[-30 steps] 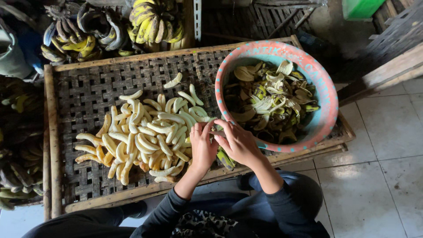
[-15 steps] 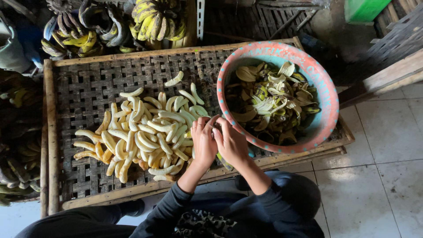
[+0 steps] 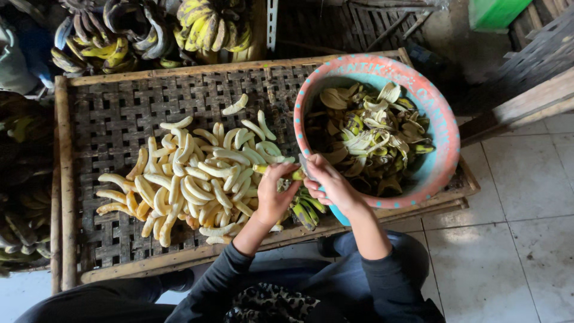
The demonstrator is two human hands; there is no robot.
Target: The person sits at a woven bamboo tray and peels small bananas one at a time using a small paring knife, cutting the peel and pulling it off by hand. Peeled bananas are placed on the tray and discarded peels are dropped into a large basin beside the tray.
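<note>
Together, left hand [image 3: 274, 197] and right hand [image 3: 330, 182] closed round small banana [image 3: 281, 171]

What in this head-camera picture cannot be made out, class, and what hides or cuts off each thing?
- Banana between the hands: mostly hidden by left hand and right hand.
- Unpeeled bunches: cut off by the top edge.
- Basin bottom: covered by peels.
- Green box: cut off at the top edge.

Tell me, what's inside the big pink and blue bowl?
The bowl holds a heap of banana peels, pale and yellowish green, some curled. Bare blue wall shows on its right side. Whatever lies beneath the heap, and the bowl's bottom, is covered.
</note>
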